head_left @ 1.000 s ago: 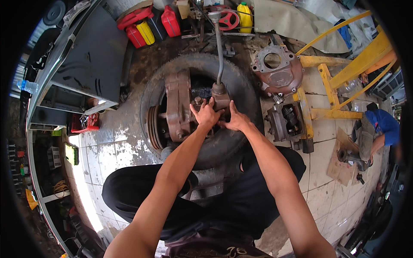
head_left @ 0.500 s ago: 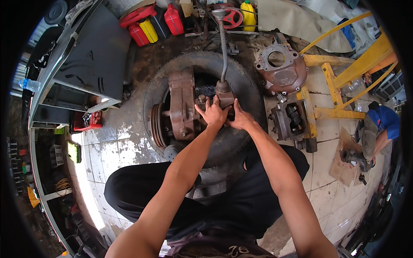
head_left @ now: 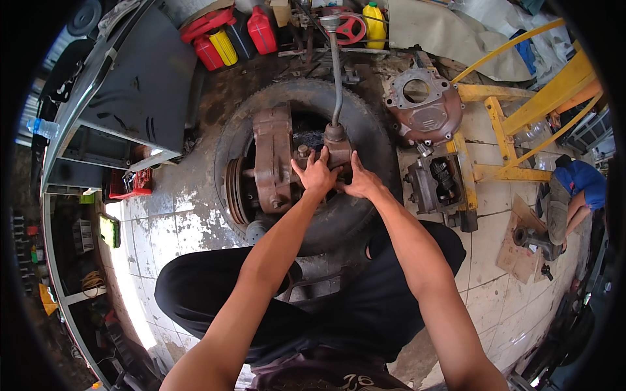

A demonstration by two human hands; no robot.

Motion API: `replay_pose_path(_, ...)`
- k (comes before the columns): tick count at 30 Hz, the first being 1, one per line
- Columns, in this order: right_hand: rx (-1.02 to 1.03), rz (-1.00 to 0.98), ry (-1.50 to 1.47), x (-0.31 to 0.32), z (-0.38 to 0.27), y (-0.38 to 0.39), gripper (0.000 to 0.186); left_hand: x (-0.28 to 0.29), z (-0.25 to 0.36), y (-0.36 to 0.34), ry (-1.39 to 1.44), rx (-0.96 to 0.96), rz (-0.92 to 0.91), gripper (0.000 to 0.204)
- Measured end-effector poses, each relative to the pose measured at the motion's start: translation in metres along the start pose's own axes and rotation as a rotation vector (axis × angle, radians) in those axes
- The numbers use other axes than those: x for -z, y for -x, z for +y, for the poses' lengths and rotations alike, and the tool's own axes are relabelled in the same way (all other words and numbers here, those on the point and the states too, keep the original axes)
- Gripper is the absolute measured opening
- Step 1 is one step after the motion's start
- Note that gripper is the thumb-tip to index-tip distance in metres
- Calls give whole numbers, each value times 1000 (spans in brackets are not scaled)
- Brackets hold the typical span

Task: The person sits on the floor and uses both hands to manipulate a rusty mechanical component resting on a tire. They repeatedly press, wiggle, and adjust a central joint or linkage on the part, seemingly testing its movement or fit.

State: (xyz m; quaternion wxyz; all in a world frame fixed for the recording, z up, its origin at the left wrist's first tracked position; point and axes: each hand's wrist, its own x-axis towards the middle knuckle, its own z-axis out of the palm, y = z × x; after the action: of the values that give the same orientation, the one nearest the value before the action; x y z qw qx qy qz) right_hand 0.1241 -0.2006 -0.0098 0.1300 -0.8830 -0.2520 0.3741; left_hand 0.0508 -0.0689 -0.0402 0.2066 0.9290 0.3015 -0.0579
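A rust-brown gearbox housing lies in the hollow of a large black tyre. A grooved disc sits at the housing's left side. From its right part, a shift lever base rises with a long bent gear lever on top. My left hand rests on the near side of this base, fingers spread and holding nothing. Against the base's near right edge lies my right hand, index finger stretched forward and thumb pointing left. Its other fingers are partly hidden. What lies beneath both palms is covered.
Right of the tyre are a brown bell housing, an opened gear casing and a yellow metal frame. A co-worker in blue crouches far right by a metal part on cardboard. A grey cabinet stands left.
My hands have shifted slightly toward me on the shift lever base, and my left thumb has drawn in a little. The gearbox and lever stay in place.
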Motion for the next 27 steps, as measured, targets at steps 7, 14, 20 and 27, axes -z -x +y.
replay_pose_path(7, 6, -20, 4, 2, -1, 4, 132, 1, 18, 2, 15, 108, 16, 87)
replay_pose_path(14, 14, 25, 21, -10, 10, -8, 133, 1, 4, -3, -6, -6, -21, 91)
replay_pose_path(20, -8, 0, 6, -3, -1, 2, 132, 6, 19, -2, 16, 94, -9, 92)
replay_pose_path(27, -16, -19, -20, -7, 4, 2, 133, 5, 9, 3, 23, 20, 46, 83)
